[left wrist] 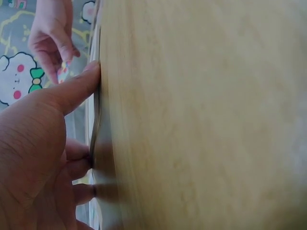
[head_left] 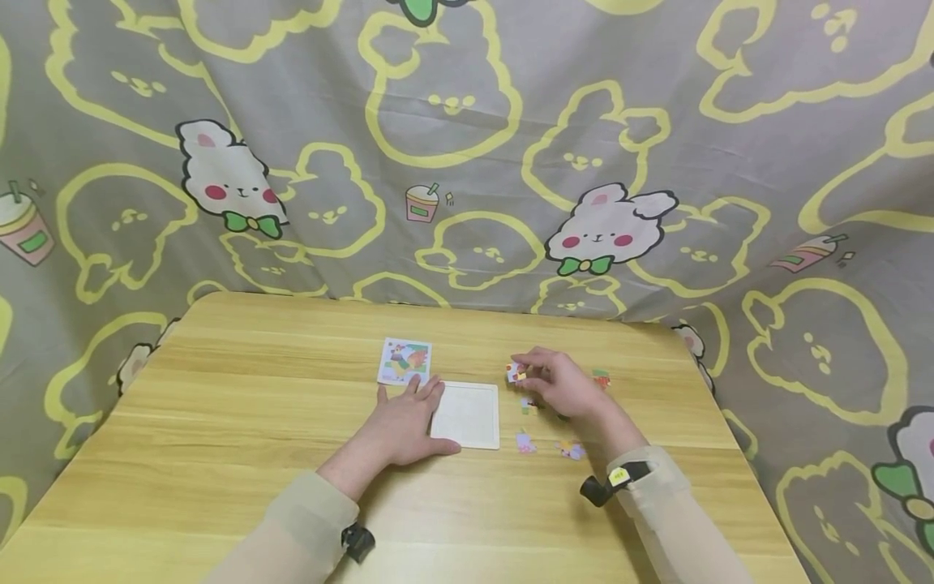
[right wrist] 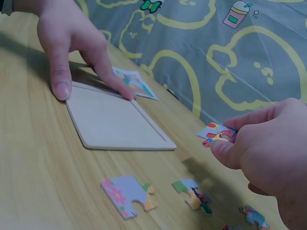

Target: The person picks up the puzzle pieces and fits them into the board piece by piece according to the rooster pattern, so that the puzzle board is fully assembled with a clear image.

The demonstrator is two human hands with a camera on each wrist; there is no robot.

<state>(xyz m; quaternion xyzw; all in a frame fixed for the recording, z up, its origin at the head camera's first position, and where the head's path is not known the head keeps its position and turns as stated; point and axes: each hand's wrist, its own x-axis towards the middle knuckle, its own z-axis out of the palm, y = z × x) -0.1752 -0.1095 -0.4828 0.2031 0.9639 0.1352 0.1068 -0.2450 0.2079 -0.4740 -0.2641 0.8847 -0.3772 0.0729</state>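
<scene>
Left sleeve [head_left: 288, 523]: beige, covering my forearm.
Left hand [head_left: 397, 426]: I'm resting spread fingers along the tray [head_left: 465, 418].
Tray: lying flat, showing smooth white floor within low rim.
Right hand [head_left: 567, 389]: I'm pinching a thin printed puzzle piece [head_left: 514, 373], hovering right of the tray.

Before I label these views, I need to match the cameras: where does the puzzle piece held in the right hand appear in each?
Head: puzzle piece just right of centre, above and right of the white tray.
Left wrist: upper left, small and partly covered by fingers.
Right wrist: right of centre.
Shared landmark: the right hand, its grip on the piece.
</scene>
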